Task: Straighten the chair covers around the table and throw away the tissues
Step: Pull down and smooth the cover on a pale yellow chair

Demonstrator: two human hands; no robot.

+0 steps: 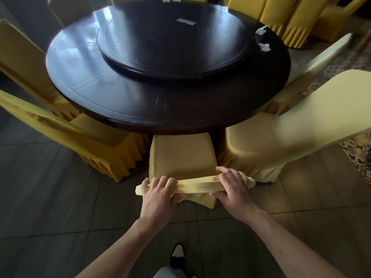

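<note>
Step in hand: cover-straightening, at the chair tucked under the table's (128,109) 6 o'clock edge. Tissues not yet dealt with.

Both hands sit on the top rail of that chair's back. Left hand (158,190) at the rail's left end, right hand (233,186) toward the right end, palms down, forearms reaching forward and converging slightly. Fingers of both are curled over the bunched yellow chair cover (181,155), thumbs tucked beneath: a closed grip on fabric, which lies rolled and creased along the rail, a loose corner hanging below.

Next move, as I judge it: pull the fabric downward and outward so the roll flattens, keeping both sides even.

Two crumpled tissues (264,47) lie on the tabletop near 2 o'clock, just outside the lazy Susan (172,43), well apart from the hands; reaching them likely means walking round.
</note>
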